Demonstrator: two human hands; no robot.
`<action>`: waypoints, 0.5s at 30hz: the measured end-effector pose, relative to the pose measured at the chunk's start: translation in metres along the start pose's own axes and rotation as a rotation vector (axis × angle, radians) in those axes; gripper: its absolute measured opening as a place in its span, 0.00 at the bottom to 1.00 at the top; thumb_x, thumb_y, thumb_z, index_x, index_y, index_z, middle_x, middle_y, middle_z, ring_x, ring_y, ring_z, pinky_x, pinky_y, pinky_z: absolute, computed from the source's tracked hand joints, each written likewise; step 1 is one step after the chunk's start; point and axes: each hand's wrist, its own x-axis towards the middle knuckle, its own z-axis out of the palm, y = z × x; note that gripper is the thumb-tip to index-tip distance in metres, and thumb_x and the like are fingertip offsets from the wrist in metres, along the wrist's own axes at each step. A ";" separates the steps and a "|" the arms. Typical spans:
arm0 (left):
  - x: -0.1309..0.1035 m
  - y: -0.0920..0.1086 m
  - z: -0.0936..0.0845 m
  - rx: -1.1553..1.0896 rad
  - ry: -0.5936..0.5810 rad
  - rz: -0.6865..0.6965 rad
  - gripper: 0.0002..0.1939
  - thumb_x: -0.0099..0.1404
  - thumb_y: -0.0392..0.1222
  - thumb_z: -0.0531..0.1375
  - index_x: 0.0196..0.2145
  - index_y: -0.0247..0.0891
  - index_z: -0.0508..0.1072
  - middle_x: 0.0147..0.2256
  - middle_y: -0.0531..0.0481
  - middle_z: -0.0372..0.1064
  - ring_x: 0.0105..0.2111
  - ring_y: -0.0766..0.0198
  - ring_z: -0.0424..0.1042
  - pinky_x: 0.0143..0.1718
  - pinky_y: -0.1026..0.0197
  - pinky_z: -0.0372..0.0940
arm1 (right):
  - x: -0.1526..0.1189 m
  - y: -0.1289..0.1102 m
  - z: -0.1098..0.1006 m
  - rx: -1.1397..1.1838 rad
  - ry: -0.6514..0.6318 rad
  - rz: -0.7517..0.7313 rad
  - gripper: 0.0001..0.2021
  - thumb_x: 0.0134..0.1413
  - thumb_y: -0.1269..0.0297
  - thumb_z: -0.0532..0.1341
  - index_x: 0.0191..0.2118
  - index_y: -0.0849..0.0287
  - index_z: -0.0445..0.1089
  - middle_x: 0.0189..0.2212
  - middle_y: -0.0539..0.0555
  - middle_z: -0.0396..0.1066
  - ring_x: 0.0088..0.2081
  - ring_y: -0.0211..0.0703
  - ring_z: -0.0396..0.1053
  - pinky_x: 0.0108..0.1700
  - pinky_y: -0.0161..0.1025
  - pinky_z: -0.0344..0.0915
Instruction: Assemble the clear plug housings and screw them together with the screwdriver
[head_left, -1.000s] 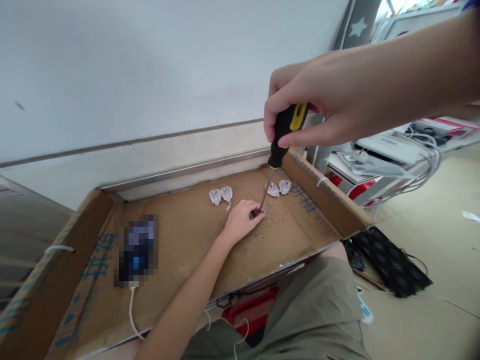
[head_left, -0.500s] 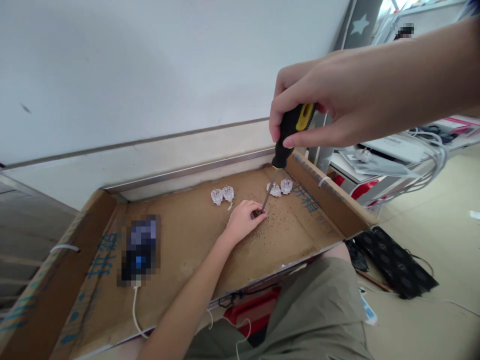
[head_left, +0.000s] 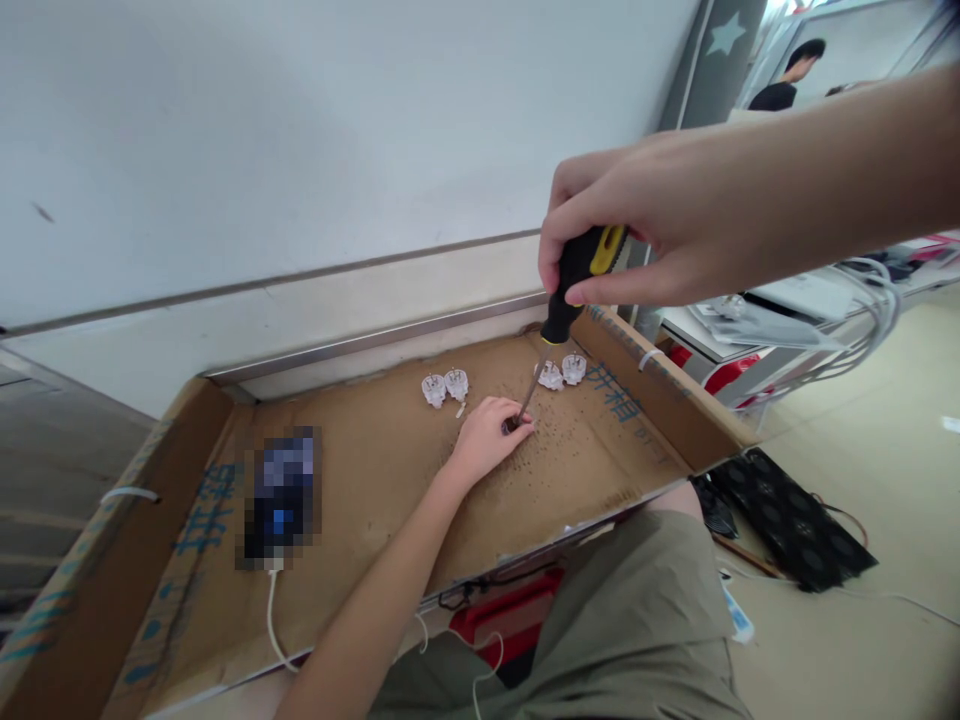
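My right hand (head_left: 600, 235) is wrapped round the black and yellow handle of a screwdriver (head_left: 564, 318), raised over the cardboard. Its metal shaft slants down to my left hand (head_left: 487, 435), which rests on the cardboard with thumb and fingers closed round a small part. Fingers mostly cover that part, so its kind does not show; the screwdriver's tip meets it there. Two clear plastic plug pieces with metal pins (head_left: 445, 387) lie behind my left hand. A second pair of clear plug pieces (head_left: 562, 372) lies to the right, partly behind the shaft. Small dark specks surround my left hand.
The cardboard tray (head_left: 360, 430) has raised sides. A blurred-out device (head_left: 281, 500) with a white cable lies at its left. Coiled white cables (head_left: 874, 310) lie on a shelf to the right. A black panel (head_left: 787, 520) is on the floor. A person (head_left: 787, 80) is in the background.
The view has shifted slightly. My right hand and the screwdriver sit a little lower in view, its tip still at my left hand. A person now shows at the upper right.
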 end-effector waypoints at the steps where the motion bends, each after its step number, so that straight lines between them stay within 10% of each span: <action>1: 0.000 0.000 0.000 -0.001 -0.001 -0.002 0.05 0.61 0.44 0.60 0.33 0.41 0.74 0.38 0.52 0.74 0.42 0.61 0.68 0.48 0.57 0.62 | 0.000 0.000 0.000 -0.008 0.000 -0.002 0.08 0.46 0.65 0.66 0.34 0.46 0.74 0.39 0.44 0.64 0.31 0.30 0.58 0.30 0.34 0.51; 15: 0.000 -0.001 0.002 -0.010 0.016 0.016 0.06 0.62 0.44 0.59 0.32 0.41 0.74 0.39 0.52 0.74 0.42 0.61 0.68 0.47 0.56 0.63 | 0.002 -0.001 -0.008 -0.161 0.025 -0.015 0.11 0.43 0.63 0.64 0.37 0.44 0.73 0.39 0.41 0.64 0.29 0.32 0.60 0.29 0.36 0.52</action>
